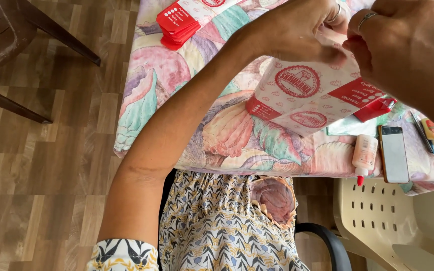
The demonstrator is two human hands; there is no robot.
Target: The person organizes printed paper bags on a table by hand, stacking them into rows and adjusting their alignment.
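I hold a white paper bag (310, 98) with red round stamps and red corner panels above the table, tilted, its open top toward my hands. My left hand (297, 27) pinches the bag's upper edge, a ring on one finger. My right hand (408, 45), also ringed, grips the same edge from the right side. Both hands are closed on the paper, close together near the frame's top.
A table with a pastel shell-pattern cloth (177, 75) carries a stack of flat red-and-white bags (182, 20) at the far end, a small glue bottle with a red tip (364, 155) and a phone (393, 153) at right. A cream plastic chair (393, 221) stands right, a dark chair (6, 45) left on the wood floor.
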